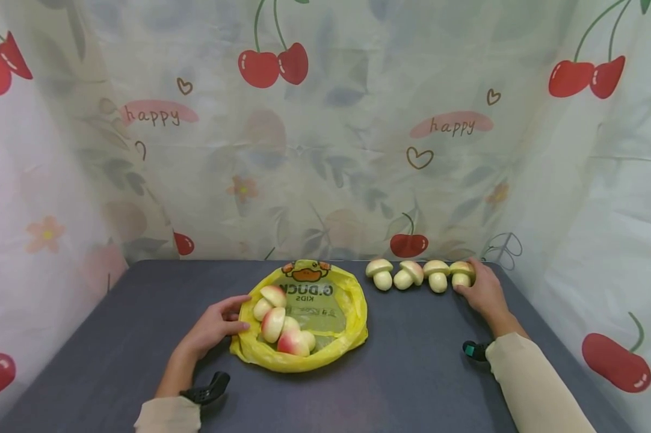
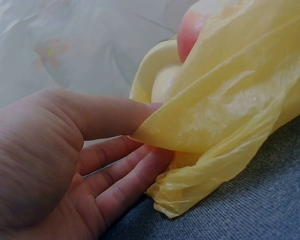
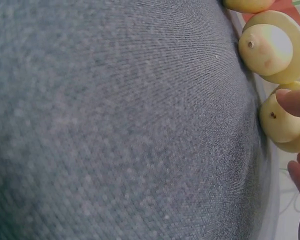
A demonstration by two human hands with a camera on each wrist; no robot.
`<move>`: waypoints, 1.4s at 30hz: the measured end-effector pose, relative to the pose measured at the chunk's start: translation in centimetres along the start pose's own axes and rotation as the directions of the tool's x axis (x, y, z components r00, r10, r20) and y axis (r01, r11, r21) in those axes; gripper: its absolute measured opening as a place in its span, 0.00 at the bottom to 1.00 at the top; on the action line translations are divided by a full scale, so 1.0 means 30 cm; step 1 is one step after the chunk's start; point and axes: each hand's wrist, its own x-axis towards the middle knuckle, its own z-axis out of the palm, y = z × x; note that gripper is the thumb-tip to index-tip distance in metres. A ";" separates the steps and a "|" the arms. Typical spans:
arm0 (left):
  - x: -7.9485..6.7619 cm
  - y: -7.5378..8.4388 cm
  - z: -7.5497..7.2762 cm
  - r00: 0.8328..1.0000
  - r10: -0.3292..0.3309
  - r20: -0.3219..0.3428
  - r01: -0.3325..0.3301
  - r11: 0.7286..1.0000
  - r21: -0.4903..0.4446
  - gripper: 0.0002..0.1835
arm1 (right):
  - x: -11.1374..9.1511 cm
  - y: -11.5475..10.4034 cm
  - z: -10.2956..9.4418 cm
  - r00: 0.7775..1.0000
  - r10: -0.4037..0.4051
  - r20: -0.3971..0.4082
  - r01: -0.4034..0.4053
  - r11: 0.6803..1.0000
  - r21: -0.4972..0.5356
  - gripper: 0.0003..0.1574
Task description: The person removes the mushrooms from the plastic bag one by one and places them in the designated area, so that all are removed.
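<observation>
My left hand (image 1: 215, 326) is at the left side of a yellow plastic bag (image 1: 358, 313), pinching its edge between thumb and fingers. In the left wrist view the thumb lies over the thin yellow film (image 2: 225, 115), with the other fingers beneath. Inside the bag sit several toy mushrooms (image 1: 273, 325) with cream stems and pink-tinged caps. At the back right my right hand (image 1: 487, 291) holds the rightmost toy mushroom (image 1: 461, 276) of a row, thumb by its stem and fingers around the cap's right side. This mushroom (image 3: 280, 122) still lies beside its neighbour (image 3: 265, 50).
Other toy mushrooms (image 1: 379, 273) lie left of the right hand along the back edge of the dark cloth-covered table (image 1: 401, 373). A cherry-printed curtain (image 1: 325, 150) hangs behind the table and along both sides. Black wrist straps (image 1: 206, 391) show at both sleeves.
</observation>
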 end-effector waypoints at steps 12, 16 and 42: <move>-0.001 -0.002 0.000 1.000 0.010 0.001 -0.010 1.000 0.002 0.35 | -0.012 0.006 -0.002 1.000 0.003 -0.021 -0.003 1.000 0.002 0.46; -0.002 -0.003 0.000 1.000 0.009 0.005 -0.009 1.000 -0.001 0.35 | -0.017 0.006 -0.007 0.999 0.001 -0.040 -0.001 1.000 0.000 0.46; -0.006 0.008 -0.001 1.000 0.011 0.007 -0.011 1.000 0.018 0.35 | -0.115 -0.021 -0.046 0.985 -0.071 -0.160 0.077 0.997 0.028 0.43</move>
